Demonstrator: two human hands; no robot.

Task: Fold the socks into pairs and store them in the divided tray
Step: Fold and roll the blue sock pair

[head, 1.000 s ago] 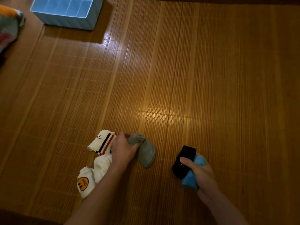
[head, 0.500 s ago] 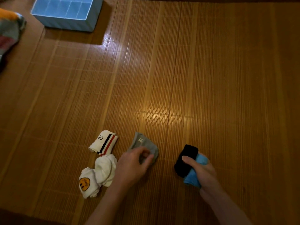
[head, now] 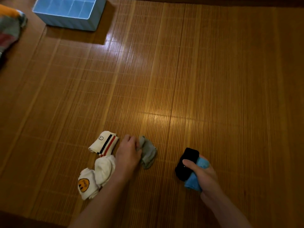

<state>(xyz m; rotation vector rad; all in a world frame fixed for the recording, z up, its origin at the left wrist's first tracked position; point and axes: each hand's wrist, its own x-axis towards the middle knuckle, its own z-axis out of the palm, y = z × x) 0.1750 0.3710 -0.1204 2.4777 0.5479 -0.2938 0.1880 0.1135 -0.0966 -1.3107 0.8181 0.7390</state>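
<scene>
On the bamboo mat, my left hand (head: 128, 152) grips the left edge of a grey sock bundle (head: 148, 155), fingers curled into the fabric. To its left lie a folded white sock with black and red stripes (head: 104, 143) and a white sock bundle with a yellow smiley face (head: 92, 180). My right hand (head: 202, 173) holds a black sock bundle (head: 185, 163) and a light blue sock bundle (head: 194, 181) together, thumb over the black one. The light blue divided tray (head: 69, 18) stands far off at the top left, its visible compartments holding nothing.
A multicoloured cloth (head: 9, 28) lies at the left edge beside the tray. The bamboo mat (head: 197, 79) stretches wide between the socks and the tray. The mat's front edge runs along the bottom left.
My left hand shifted back left and up along the grey socks, which now lie bunched and longer toward the near side. My right hand kept hold of the black and blue socks.
</scene>
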